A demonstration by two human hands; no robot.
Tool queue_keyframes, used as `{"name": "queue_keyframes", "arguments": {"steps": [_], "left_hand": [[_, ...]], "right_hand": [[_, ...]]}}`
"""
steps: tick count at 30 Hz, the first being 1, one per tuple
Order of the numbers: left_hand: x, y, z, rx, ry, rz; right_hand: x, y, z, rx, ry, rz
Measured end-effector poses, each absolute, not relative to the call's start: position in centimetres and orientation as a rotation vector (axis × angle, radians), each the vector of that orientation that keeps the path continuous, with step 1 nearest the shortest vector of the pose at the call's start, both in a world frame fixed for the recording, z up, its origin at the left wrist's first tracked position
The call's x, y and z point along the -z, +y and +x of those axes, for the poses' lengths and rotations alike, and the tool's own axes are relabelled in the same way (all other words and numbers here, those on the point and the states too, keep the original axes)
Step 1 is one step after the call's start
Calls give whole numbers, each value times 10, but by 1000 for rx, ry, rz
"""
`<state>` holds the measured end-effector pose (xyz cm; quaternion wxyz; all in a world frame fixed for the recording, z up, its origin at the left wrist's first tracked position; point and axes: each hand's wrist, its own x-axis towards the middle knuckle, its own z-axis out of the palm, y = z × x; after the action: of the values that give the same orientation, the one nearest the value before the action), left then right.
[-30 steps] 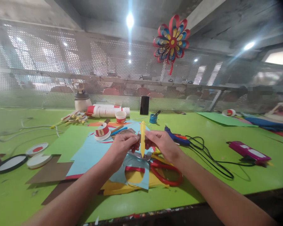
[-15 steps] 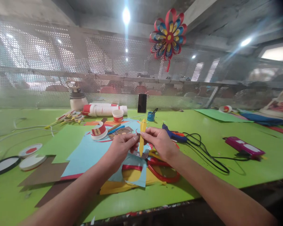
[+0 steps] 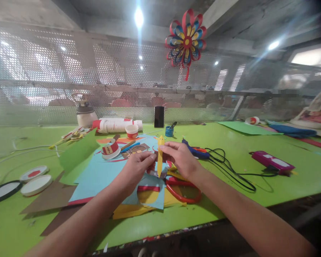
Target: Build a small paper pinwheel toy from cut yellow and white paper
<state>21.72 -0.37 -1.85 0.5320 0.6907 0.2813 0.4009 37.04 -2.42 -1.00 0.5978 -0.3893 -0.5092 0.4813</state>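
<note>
Both hands' grips pinch the upright yellow paper strip [image 3: 160,157].

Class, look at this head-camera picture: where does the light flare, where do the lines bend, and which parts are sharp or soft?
Head view: the round ceiling lamp flares into a vertical streak; a second lamp streaks diagonally; the perforated metal screen looks hazy, and its rails bow toward the edges; the corners darken; the left hand, right hand and the narrow yellow paper strip between them are fairly sharp.
</note>
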Motion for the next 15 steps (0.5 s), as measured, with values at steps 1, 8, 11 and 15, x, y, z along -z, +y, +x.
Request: {"name": "queue_keyframes", "arguments": {"steps": [1,8,11,15], "left_hand": [[19,-3,217,-954,671,1650],[25,0,217,-964,673,1659],[24,-1,217,-960,665,1637],[23,-2,217,-938,647,1588]], "right_hand": [[10,-24,370,-1108,-1176,-905],[10,-23,369,-1060,-1153,-930],[11,-23,369,-1038,-1171,-940],[12,-24,370,-1039,-1191,-946]]}}
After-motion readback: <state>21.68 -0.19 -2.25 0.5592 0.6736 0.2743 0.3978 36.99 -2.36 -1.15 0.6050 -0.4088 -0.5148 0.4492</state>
